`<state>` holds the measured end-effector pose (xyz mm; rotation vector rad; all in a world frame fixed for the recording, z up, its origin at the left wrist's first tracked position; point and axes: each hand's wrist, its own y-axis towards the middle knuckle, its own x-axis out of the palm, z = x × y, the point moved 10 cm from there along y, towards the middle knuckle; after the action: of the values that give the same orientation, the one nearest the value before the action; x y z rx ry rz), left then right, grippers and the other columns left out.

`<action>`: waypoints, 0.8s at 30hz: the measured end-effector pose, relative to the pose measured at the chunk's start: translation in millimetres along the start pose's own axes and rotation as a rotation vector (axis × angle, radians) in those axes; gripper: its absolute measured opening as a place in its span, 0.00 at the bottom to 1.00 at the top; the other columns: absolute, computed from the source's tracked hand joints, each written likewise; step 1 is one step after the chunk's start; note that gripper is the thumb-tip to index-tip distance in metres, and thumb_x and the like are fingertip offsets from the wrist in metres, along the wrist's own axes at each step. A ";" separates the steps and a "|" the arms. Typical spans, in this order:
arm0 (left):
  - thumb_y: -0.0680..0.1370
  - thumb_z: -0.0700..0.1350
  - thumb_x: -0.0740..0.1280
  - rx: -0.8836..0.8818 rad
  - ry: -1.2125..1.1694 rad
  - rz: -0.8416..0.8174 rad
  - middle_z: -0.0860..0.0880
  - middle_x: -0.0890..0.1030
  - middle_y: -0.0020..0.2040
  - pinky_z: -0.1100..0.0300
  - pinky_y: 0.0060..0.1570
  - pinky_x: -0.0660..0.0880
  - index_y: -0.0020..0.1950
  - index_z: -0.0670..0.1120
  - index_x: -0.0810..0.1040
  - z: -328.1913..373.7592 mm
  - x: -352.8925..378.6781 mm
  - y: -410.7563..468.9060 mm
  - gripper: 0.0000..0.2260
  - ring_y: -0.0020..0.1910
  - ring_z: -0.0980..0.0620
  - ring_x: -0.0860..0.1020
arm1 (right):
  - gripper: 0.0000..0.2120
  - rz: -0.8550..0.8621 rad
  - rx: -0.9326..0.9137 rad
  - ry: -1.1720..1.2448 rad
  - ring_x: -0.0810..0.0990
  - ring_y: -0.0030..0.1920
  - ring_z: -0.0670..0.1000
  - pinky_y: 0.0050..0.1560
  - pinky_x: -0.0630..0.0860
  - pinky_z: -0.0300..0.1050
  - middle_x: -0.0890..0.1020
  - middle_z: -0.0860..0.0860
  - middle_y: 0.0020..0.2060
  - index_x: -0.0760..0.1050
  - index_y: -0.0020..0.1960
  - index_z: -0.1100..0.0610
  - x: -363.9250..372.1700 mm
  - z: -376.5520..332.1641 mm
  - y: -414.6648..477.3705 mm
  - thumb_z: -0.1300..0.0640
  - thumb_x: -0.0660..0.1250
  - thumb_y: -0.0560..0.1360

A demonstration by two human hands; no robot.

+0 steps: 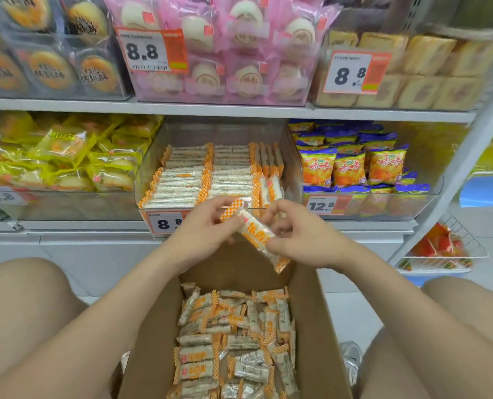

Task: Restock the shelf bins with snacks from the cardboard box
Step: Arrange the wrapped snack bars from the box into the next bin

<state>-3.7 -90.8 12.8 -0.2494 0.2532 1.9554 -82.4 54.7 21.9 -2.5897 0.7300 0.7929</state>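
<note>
Now left hand (pixel 206 224) and right hand (pixel 300 240) pinch the snack bar (pixel 257 232), slanted between both grips.

L hand (pixel 205 226) & R hand (pixel 300 240) fwd, close together, both pinching snack bar (pixel 256 229).

Two hands, left hand (pixel 208 223) and right hand (pixel 294 237), both pinching one bar (pixel 257 234). One box (pixel 320 326) below the grip, bars (pixel 233 341) inside too many and too jumbled to count. Six bins (pixel 150 171) beyond the grip, three to each of two shelves (pixel 225 110). Five tags (pixel 150 51): two high above the grip, three level with it or just beside. Three orange bags (pixel 349 168) upright in a front row right of the grip, more behind, uncounted. One wire basket (pixel 446 254) far right, below grip level. Two knees (pixel 23 298), one either side.
</note>
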 end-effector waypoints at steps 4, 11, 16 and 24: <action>0.86 0.49 0.63 0.160 0.261 0.181 0.57 0.83 0.55 0.57 0.46 0.79 0.66 0.54 0.77 40.5 -10.5 22.2 0.10 0.45 0.56 0.83 | 0.16 0.439 0.049 0.107 0.81 0.35 0.46 0.40 0.77 0.47 0.85 0.48 0.39 0.74 0.58 0.48 -71.9 7.1 -7.2 0.53 0.73 0.72; 0.77 0.44 0.56 0.515 0.950 -0.259 0.53 0.74 0.74 0.44 0.68 0.68 0.71 0.50 0.76 42.8 71.9 57.2 0.23 0.75 0.49 0.68 | 0.17 0.764 0.136 0.087 0.84 0.43 0.48 0.50 0.82 0.54 0.84 0.45 0.39 0.75 0.59 0.50 -110.5 19.7 -8.5 0.50 0.73 0.73; 0.82 0.50 0.56 0.522 1.168 -0.381 0.55 0.67 0.80 0.37 0.74 0.59 0.75 0.53 0.70 21.1 94.7 71.8 0.21 0.83 0.47 0.56 | 0.16 0.786 0.116 -0.067 0.85 0.48 0.54 0.52 0.81 0.55 0.85 0.46 0.40 0.76 0.57 0.47 -110.7 14.5 8.6 0.46 0.71 0.71; 0.82 0.64 0.60 0.432 1.049 -0.213 0.59 0.77 0.65 0.39 0.75 0.59 0.67 0.56 0.71 14.3 63.7 80.4 0.18 0.75 0.47 0.67 | 0.18 0.901 -0.138 -0.506 0.80 0.50 0.56 0.44 0.68 0.47 0.80 0.53 0.48 0.80 0.63 0.53 -91.6 -35.1 16.2 0.50 0.72 0.75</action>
<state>-103.0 -61.4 12.9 -0.9547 1.2474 1.3548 -142.1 60.0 101.3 -1.9226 1.7154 1.7000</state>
